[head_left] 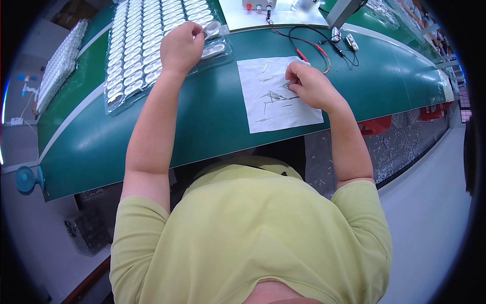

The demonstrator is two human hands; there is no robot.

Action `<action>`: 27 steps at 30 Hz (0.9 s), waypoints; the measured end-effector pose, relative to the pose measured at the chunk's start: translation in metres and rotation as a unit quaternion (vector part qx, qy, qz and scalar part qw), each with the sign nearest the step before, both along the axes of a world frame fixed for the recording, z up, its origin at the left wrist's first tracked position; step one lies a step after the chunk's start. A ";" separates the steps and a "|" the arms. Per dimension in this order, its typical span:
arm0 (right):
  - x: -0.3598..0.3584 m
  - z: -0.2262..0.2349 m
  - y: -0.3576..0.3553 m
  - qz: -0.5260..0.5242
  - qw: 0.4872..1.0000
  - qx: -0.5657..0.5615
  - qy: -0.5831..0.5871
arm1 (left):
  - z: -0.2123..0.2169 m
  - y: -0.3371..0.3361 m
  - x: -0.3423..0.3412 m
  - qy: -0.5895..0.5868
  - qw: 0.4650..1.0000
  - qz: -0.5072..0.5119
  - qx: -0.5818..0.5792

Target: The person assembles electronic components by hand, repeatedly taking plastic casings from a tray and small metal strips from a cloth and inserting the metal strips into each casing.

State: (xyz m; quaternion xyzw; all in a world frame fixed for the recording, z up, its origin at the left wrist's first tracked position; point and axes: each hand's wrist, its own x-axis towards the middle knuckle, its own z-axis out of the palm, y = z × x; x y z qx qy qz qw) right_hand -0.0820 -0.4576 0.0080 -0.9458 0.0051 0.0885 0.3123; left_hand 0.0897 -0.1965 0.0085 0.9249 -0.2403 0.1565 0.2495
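My left hand (180, 48) is closed at the right side of a clear tray (112, 107) filled with rows of white oval parts (132, 78). Its thumb and fingertips pinch the edge of one white oval part (212, 28) at the tray's right end. Another such part (212, 50) lies just below it. Over a white sheet of paper (253, 114) on the right, my right hand (311, 86) has its fingertips pinched together. Thin dark strips (273, 96) lie scattered on the paper beneath and beside those fingertips. Whatever the right fingers hold is too small to make out.
A green table (212, 116) curves across the view. Red and black test leads (304, 54) run from a box with terminals (259, 6) at the back. Two small white devices (351, 42) lie near a metal post (345, 12). Another filled tray (61, 66) stands far left.
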 end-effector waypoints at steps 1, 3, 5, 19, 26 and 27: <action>0.000 -0.001 0.000 -0.002 1.000 -0.004 0.010 | -0.001 0.001 -0.008 0.051 0.992 0.002 -0.113; -0.001 0.002 0.002 -0.006 1.000 -0.008 0.010 | 0.000 -0.001 -0.027 0.158 0.958 -0.012 -0.241; -0.001 0.003 0.002 -0.010 1.000 -0.014 0.010 | 0.000 -0.003 -0.047 0.354 0.807 -0.037 -0.472; 0.009 0.002 0.015 -0.058 0.971 0.186 -0.142 | -0.027 -0.002 -0.083 0.519 0.652 -0.071 -0.548; 0.028 -0.012 0.084 -0.011 0.949 0.271 -0.163 | -0.034 -0.002 -0.082 0.497 0.701 -0.066 -0.506; 0.031 -0.017 0.090 0.012 0.953 0.216 -0.214 | -0.035 -0.001 -0.081 0.498 0.704 -0.073 -0.502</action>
